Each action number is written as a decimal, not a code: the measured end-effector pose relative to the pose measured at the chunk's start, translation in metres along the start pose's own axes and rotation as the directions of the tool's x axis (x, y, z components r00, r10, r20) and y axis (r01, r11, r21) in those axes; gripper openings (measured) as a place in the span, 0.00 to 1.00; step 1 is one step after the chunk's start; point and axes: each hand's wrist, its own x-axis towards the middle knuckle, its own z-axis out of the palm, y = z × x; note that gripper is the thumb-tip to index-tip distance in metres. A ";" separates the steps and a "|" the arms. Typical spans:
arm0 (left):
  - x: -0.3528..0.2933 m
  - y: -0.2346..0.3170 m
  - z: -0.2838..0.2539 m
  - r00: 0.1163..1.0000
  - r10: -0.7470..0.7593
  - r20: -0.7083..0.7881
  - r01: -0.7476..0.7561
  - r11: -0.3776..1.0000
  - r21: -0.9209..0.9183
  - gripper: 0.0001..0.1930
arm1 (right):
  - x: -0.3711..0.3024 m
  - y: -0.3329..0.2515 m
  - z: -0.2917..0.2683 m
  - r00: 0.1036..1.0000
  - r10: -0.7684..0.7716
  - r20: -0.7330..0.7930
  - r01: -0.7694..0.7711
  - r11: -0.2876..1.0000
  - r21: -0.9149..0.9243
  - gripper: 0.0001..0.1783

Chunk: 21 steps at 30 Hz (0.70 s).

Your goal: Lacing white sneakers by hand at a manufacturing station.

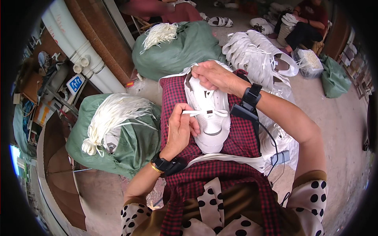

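Observed in the centre of the frame: a white shoe with a grey curved seam near its toe (212,137), lying toe toward the wearer on a red-and-black checked cloth (171,92). The left hand (182,125) pinches the end of a flat white lace (220,113), which runs crosswise over the shoe. The right hand (212,77) has its fingers pinched together at the shoe's upper end; I cannot tell what lies between them.

Risks, in my judgement: uneven pull could twist the lace or leave its ends unequal. The shoe, resting on soft cloth, could slide or roll if the right hand lets go. The thin black cable (272,137) hanging from the right wrist could snag during a wide sweep.
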 end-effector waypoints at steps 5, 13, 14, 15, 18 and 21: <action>-0.001 0.016 -0.012 0.994 -0.016 0.111 0.018 1.000 -0.016 0.05 | -0.001 0.002 -0.003 1.000 -0.011 0.025 0.011 1.000 0.019 0.14; -0.032 0.046 0.011 0.777 0.504 0.377 -0.626 0.560 0.543 0.23 | 0.008 -0.001 -0.001 0.998 -0.031 0.046 0.039 0.983 -0.180 0.18; -0.030 0.040 0.015 0.780 0.456 0.428 -0.625 0.548 0.555 0.23 | 0.010 -0.006 0.001 0.998 -0.032 0.049 0.040 0.982 -0.183 0.18; -0.028 0.034 0.017 0.780 0.405 0.476 -0.625 0.536 0.568 0.23 | 0.014 -0.010 0.004 0.987 -0.150 0.059 0.161 0.911 -0.380 0.19; -0.028 0.028 0.021 0.741 0.397 0.541 -0.670 0.487 0.560 0.23 | 0.043 -0.029 -0.002 0.865 -0.484 0.133 0.443 0.613 -0.654 0.21; -0.025 0.026 0.022 0.722 0.393 0.569 -0.690 0.473 0.548 0.24 | 0.076 -0.074 -0.007 0.659 -0.724 0.204 0.563 0.294 -0.773 0.22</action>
